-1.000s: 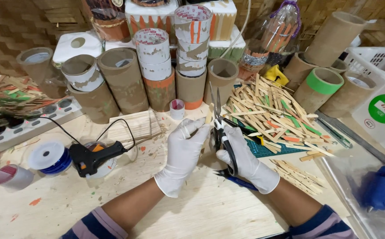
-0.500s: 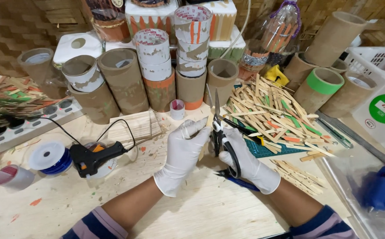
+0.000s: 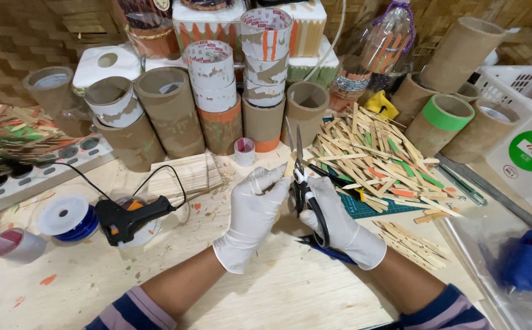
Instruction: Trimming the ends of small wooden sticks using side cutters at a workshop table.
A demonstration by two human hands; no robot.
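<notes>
Right hand (image 3: 345,226) grips black scissors (image 3: 305,189) — blades upright, slightly parted; left hand (image 3: 252,214) fingers pinch a thin stick (image 3: 289,173) beside them.

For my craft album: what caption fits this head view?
Gloved right hand works black scissors beside gloved left hand, near wooden sticks.

head cam, looking down, close over workbench (image 3: 266,299)

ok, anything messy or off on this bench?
Loose wooden craft sticks lie in a scattered heap right of the black-handled scissors held in the white-gloved right hand. Wood chips and orange flecks litter the pale tabletop.
</notes>
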